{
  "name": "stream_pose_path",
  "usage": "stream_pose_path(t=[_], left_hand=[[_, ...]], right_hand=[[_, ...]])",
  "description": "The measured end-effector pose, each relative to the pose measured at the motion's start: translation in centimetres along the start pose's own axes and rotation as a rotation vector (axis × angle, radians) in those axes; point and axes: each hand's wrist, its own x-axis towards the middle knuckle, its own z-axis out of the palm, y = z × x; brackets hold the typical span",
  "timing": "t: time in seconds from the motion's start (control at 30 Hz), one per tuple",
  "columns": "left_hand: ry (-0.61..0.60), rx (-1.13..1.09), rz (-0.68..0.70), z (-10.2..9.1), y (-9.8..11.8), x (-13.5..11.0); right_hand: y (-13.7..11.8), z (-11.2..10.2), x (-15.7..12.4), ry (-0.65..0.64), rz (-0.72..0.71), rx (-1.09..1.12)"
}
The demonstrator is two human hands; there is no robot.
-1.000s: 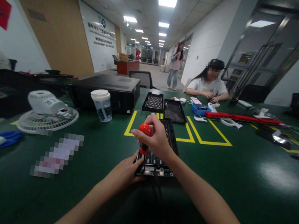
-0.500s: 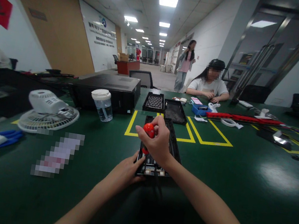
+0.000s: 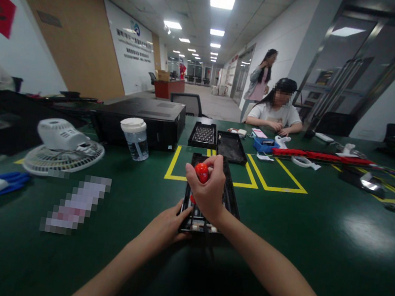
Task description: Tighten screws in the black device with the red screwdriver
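Note:
My right hand (image 3: 209,190) is closed around a red-handled screwdriver (image 3: 201,171), whose rounded end shows between thumb and fingers. The tool's lower part and tip are mostly hidden behind the hand. Beneath it lies an open black case (image 3: 232,193) with metallic and pale parts inside. At the case's near left edge, my left hand (image 3: 166,223) grips the side, its thumb at the rim and fingers underneath. A dark strap or cable hangs over the near end of the case.
Beyond the case are a black tray of round cells (image 3: 204,135) and a black shallow lid (image 3: 232,147). A water cup (image 3: 135,139), a white fan (image 3: 64,147) and a large black box (image 3: 143,114) stand left. A co-worker (image 3: 278,108) sits across the green table (image 3: 295,263).
My right hand and the top of the screwdriver have shifted slightly right. My left hand and the case stay put. In the background, a walking person has come closer, toward the right.

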Motion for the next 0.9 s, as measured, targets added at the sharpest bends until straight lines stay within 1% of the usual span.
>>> stream_pose_path(t=[0.1,0.2,0.3,0.5,0.57,0.67,0.73,0.83,0.9], left_hand=[[-0.005,0.010,-0.003,0.0,0.0,0.0],[0.010,0.013,-0.001,0.1,0.0,0.0],[0.027,0.005,0.005,0.2,0.0,-0.1],[0.010,0.011,-0.009,0.3,-0.2,0.1],[-0.005,0.014,-0.022,0.3,-0.2,0.2],[-0.016,0.019,-0.031,0.5,-0.3,0.3],[-0.006,0.027,-0.024,0.6,-0.4,0.4],[0.016,0.030,-0.011,0.8,-0.4,0.4],[0.022,0.030,-0.006,0.8,-0.4,0.3]], right_hand=[[-0.3,-0.2,0.4,-0.042,-0.025,0.002],[-0.5,-0.5,0.9,-0.143,-0.075,0.033],[-0.4,-0.9,1.5,-0.234,-0.080,0.089],[0.1,-1.0,2.2,-0.361,0.036,0.287],[0.4,-0.8,2.3,-0.430,0.116,0.428],[0.8,-0.5,2.3,-0.554,0.267,0.705],[1.0,-0.4,2.3,-0.638,0.327,0.833],[1.1,-0.6,2.4,-0.738,0.352,0.923],[1.1,-0.8,2.5,-0.775,0.353,0.942]])
